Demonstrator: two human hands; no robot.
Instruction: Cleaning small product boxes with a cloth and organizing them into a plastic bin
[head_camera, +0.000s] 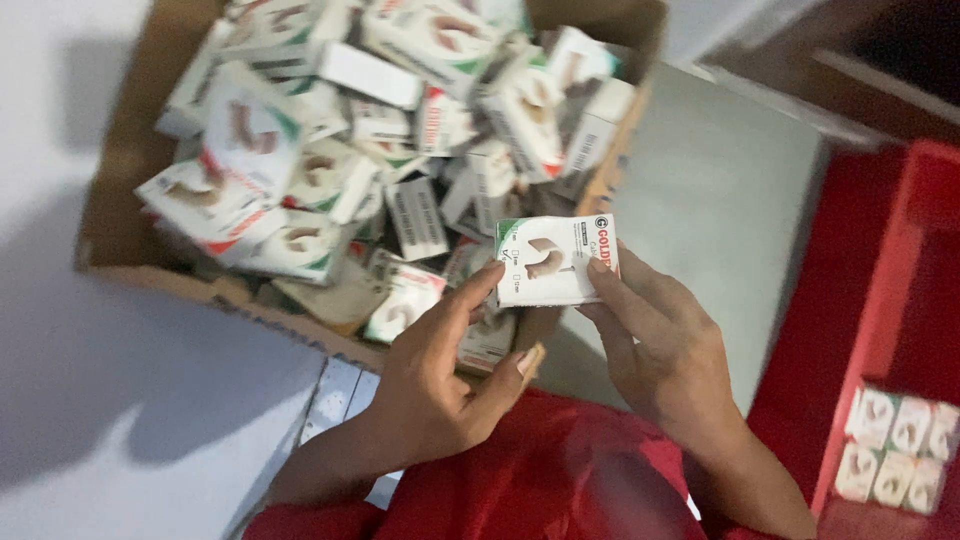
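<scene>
Holding one small white box (553, 260) between both hands' grip, left hand (440, 375) and right hand (655, 345) clamped on its edges, I keep its face readable just beyond the full carton (120, 240).

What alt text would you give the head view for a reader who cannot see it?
Two bare hands, left hand and right hand, hold a small white carton over an open cardboard box heaped with similar cartons. At right, a red crate holds neat rows of the same cartons.

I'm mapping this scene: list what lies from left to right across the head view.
Cardboard box of small packets → left hand → white packet held in both hands → right hand → red crate with packed rows.
</scene>
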